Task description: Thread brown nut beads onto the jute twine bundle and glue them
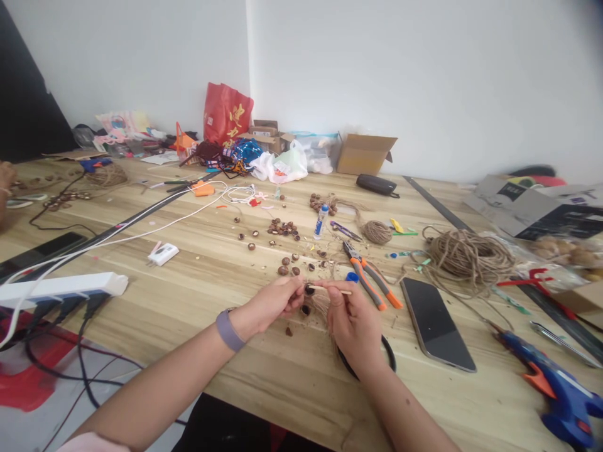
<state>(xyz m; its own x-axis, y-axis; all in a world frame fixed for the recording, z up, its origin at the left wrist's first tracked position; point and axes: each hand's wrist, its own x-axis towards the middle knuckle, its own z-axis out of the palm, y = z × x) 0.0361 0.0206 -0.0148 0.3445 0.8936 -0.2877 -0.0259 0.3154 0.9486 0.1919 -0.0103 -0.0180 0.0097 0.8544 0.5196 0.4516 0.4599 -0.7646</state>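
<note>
My left hand (285, 296) is closed, its fingertips pinching a small dark brown nutshell (309, 289) with a hollow side showing. Between the thumb and fingers of my right hand (353, 320) is a thin pale wooden stick (332, 289), its tip at the shell's opening. Below the hands lies another dark half shell (306, 310), beside frayed twine fibres (320, 306). Several whole and broken nuts (283, 227) are scattered just beyond. Pliers with orange and grey handles (370, 276) rest to the right of my right hand, near a blue cap (352, 277).
A glue bottle (321, 221) stands upright past the hands. To the right are a phone (438, 323), a twine coil (471, 254) and a blue glue gun (549, 383). A white power strip (63, 290) with cables lies left. Another person's hand (5, 179) shows at the far left.
</note>
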